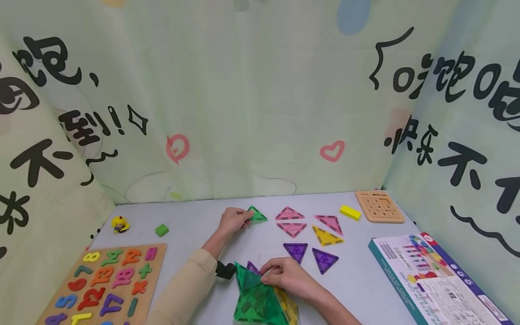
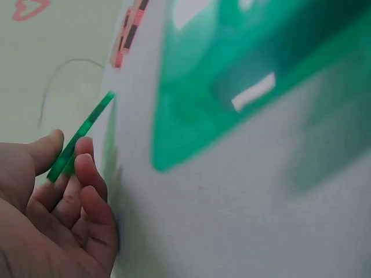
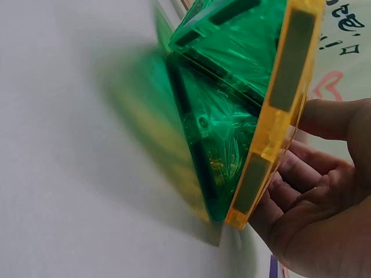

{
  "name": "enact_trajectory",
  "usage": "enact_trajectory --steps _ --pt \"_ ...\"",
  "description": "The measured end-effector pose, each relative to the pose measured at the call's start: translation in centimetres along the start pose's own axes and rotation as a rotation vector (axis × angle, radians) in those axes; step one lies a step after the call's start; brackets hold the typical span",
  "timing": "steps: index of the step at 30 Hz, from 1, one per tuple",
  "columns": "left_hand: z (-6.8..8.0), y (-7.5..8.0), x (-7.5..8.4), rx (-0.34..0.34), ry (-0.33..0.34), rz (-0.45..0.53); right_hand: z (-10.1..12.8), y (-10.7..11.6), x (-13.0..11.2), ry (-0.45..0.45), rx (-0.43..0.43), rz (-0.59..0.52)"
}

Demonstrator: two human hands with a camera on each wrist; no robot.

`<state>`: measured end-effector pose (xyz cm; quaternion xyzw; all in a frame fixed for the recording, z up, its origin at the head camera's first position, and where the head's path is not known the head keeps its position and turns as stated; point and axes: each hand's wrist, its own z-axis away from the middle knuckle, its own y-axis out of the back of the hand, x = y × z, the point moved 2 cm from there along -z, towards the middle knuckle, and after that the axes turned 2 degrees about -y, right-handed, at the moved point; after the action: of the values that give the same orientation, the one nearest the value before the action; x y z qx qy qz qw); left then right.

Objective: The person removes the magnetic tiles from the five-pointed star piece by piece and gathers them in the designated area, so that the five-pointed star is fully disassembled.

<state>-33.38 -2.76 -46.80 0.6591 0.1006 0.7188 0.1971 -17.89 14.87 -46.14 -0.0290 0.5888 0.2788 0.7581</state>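
The left hand pinched a green triangle tile between thumb and fingers, the tile's edge lifted off the grey counter. The right hand, nearer the person, curled its fingers round the top of a tile pyramid of green, yellow and purple panels standing on the counter. Just beyond the right hand lay two purple triangles, then a yellow triangle and three pink triangles, all flat and apart from one another. Off to the left of both hands sat a wooden number board, its coloured numerals legible, including 8, 6, 13 and 17. To the right lay a printed box, its lettering too small to read. Open counter stretched between the left hand and a small green block.
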Motion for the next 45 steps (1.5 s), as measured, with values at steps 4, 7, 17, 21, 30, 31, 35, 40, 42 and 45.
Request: enact_trajectory --steps 4,7,17,21,30,31,35,40,42,45 --pt "0.2 0.1 -0.2 0.042 0.003 -0.235 0.1 0.1 0.1 0.003 -0.004 0.004" --pt "0.6 0.4 -0.1 0.053 -0.014 -0.401 0.2 0.1 0.1 0.008 -0.002 0.007" --pt "4.4 2.1 -0.9 -0.017 -0.042 -0.390 0.3 0.2 0.3 0.010 0.014 -0.007" --pt "6.9 3.1 -1.5 -0.180 -0.086 -0.293 0.3 0.2 0.1 0.015 0.025 0.003" --pt "9.6 3.7 -2.5 -0.470 -0.214 -0.224 0.4 0.1 0.2 0.032 0.038 0.013" --pt "9.6 3.6 -2.5 -0.466 -0.223 -0.225 0.4 0.1 0.3 0.030 0.037 0.011" --pt "9.5 3.4 -2.6 -0.437 -0.222 -0.209 0.5 0.2 0.4 0.036 0.030 0.006" --pt "9.3 3.6 -3.1 -0.415 -0.200 -0.153 0.5 0.1 0.3 0.040 0.028 0.006" --pt "9.2 3.7 -3.3 -0.413 -0.194 -0.118 0.5 0.1 0.3 0.034 0.036 0.007" --pt "9.1 3.9 -3.4 -0.413 -0.181 -0.055 0.4 0.1 0.1 0.029 0.046 -0.005"
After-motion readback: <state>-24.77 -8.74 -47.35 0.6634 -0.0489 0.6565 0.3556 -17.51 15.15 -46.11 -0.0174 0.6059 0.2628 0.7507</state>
